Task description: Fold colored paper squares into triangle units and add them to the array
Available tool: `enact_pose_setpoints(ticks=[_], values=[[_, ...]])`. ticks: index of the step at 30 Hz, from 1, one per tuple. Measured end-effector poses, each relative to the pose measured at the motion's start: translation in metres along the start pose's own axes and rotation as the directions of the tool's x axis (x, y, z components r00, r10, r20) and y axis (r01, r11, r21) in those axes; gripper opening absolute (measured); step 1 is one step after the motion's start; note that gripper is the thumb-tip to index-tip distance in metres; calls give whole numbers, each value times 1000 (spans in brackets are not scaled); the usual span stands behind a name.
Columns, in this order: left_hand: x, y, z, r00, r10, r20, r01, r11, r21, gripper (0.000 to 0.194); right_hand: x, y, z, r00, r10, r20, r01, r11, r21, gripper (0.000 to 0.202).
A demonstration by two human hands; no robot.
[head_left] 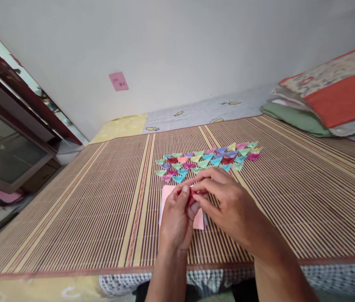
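A small piece of folded dark red paper (191, 197) is pinched between my two hands, partly hidden by the fingers. My left hand (177, 209) grips it from the left, thumb on top. From the right, my right hand (224, 197) closes thumb and fingertips on its other side. Below both hands lies a stack of square paper sheets (166, 193), a pink one uppermost. Just beyond, several small folded paper pieces (203, 164) in green, blue, yellow, pink and red sit in rough rows.
A striped bamboo mat (108, 209) covers the bed. Folded bedding (341, 100) is piled at the far right. A pink note (118, 81) sticks to the white wall behind. At the left stands a glass-fronted cabinet (4, 142).
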State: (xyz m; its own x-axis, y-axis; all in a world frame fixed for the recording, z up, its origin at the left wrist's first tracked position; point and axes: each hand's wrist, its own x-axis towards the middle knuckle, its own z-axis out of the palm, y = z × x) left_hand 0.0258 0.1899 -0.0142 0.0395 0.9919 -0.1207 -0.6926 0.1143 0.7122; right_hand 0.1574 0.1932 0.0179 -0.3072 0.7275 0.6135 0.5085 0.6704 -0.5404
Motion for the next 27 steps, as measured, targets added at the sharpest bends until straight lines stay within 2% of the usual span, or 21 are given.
enact_pose_setpoints(ticks=[4, 11, 15, 27], values=[[0, -2, 3, 1000, 4, 23, -3, 1000, -17, 22, 0, -2, 4, 999, 26, 28, -25, 999, -32, 17], [0, 0, 2, 998, 3, -62, -3, 1000, 5, 22, 1, 0, 6, 1000, 9, -22, -12, 992, -124, 21], [-2, -3, 5, 997, 35, -70, -32, 999, 41, 22, 0, 1, 10, 999, 7, -38, -13, 989, -149, 20], [-4, -4, 12, 998, 51, -43, -49, 997, 66, 28, 0, -2, 7, 999, 40, 36, -34, 988, -150, 23]])
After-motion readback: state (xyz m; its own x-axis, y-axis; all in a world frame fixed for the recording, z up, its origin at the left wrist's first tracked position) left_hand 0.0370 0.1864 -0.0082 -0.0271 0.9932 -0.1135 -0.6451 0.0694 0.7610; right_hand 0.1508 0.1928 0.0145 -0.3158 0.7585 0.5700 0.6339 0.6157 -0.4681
